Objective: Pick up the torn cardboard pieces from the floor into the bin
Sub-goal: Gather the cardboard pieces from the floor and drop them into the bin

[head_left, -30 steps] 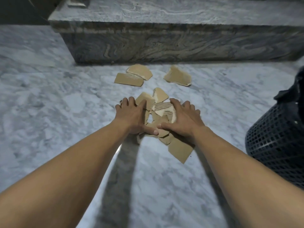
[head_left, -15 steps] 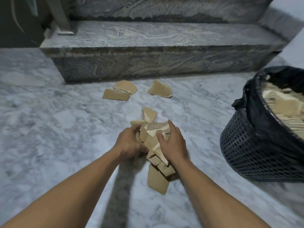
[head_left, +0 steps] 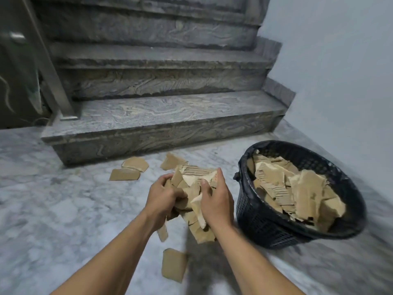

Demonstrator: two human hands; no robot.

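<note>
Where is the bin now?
Head view, right side: the bin stands on the floor just right of the right hand, short of the bottom step.

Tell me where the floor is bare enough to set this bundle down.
Bare: the wide stretch of floor left of the left hand gripping the bundle, and the strip between the bottom step and the bin. Crowded: scraps lie before the step, a loose piece is between the forearms, and the bin is heaped.
</note>
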